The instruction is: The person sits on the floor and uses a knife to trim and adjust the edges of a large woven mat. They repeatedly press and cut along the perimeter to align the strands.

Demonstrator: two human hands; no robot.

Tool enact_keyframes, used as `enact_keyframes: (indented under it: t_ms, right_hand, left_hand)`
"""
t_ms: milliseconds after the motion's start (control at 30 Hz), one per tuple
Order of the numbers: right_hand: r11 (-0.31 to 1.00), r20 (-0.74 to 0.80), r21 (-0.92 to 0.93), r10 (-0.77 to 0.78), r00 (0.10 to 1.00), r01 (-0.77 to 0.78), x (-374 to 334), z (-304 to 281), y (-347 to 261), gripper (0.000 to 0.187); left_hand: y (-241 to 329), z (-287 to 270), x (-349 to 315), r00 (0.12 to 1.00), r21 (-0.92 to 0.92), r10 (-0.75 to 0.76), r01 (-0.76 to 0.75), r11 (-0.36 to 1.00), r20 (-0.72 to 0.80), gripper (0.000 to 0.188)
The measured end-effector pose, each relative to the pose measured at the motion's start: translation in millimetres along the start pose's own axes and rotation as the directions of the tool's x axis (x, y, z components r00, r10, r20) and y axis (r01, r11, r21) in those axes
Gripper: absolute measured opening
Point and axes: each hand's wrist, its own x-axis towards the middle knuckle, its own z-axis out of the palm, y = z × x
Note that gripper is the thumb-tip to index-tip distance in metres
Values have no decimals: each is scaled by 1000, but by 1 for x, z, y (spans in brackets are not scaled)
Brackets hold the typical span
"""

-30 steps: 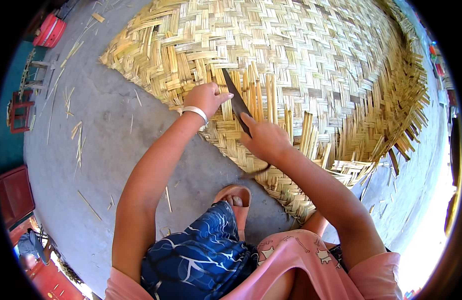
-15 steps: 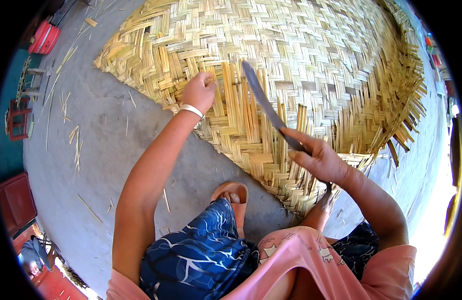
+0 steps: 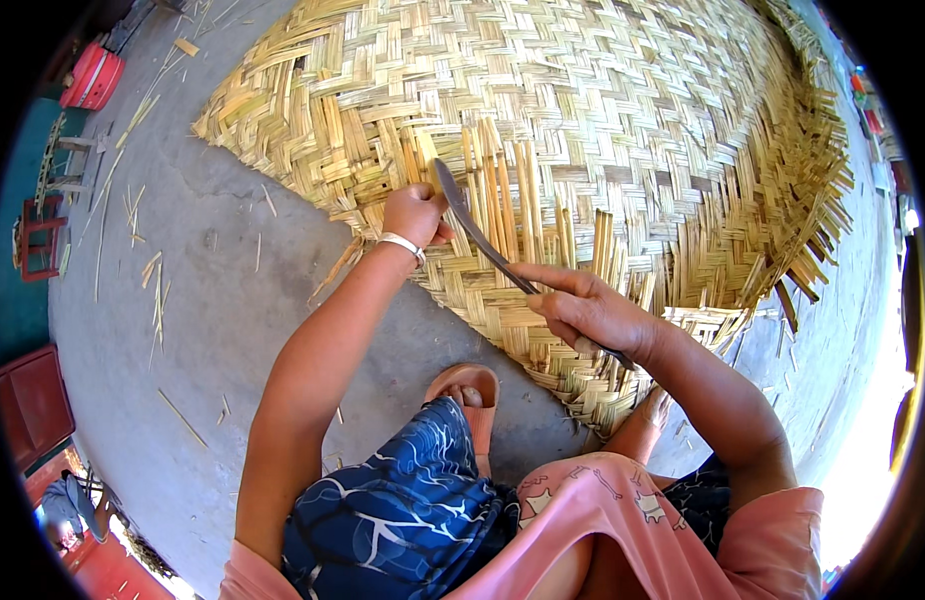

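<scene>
A large woven mat point(image 3: 603, 110) of pale, flat plant strips covers the floor ahead, with several loose strip ends point(image 3: 508, 185) standing up along its near border. My left hand point(image 3: 415, 215) is closed at this border, on a strip of the mat mostly hidden by the fingers. In my right hand point(image 3: 593, 315) is a long, dark, curved knife point(image 3: 473, 225), gripped with the index finger stretched along it. Its blade slants up and left over the strip ends, and the tip is right beside my left hand.
Cut strip scraps point(image 3: 158, 300) lie on the grey floor point(image 3: 233, 330) to the left. A red container point(image 3: 93, 77) and a small red wooden frame point(image 3: 41, 238) are at the left rim. My sandalled foot point(image 3: 468, 390) is close to the mat's near edge.
My left hand has come slightly nearer and right. The knife has moved left and down, its tip now beside that hand. A bent strip now pokes out past the mat's edge near my left wrist.
</scene>
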Motion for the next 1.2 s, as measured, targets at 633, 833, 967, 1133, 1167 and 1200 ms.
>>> enact_keyframes:
  t_ms: [633, 833, 967, 1133, 1167, 1200]
  right_hand:
    - [576, -367, -803, -275, 889, -153, 95, 20, 8, 42]
    - [530, -371, -827, -264, 890, -188, 100, 26, 6, 49]
    - [500, -352, -847, -270, 896, -182, 102, 25, 8, 53]
    - [472, -338, -862, -267, 902, -183, 100, 24, 6, 50]
    - [468, -333, -866, -279, 901, -176, 97, 23, 6, 50]
    - [465, -318, -868, -253, 914, -173, 91, 24, 5, 49]
  left_hand:
    - [12, -4, -9, 976, -214, -188, 208, 954, 112, 27]
    - [11, -4, 8, 951, -148, -301, 309, 940, 72, 26]
    - [19, 1, 11, 986, 21, -168, 169, 985, -7, 34]
    - [18, -8, 1, 954, 785, 284, -245, 569, 93, 49]
    - [13, -5, -4, 918, 826, 387, -287, 485, 92, 51]
    - [10, -2, -7, 869, 861, 486, -319, 396, 98, 54]
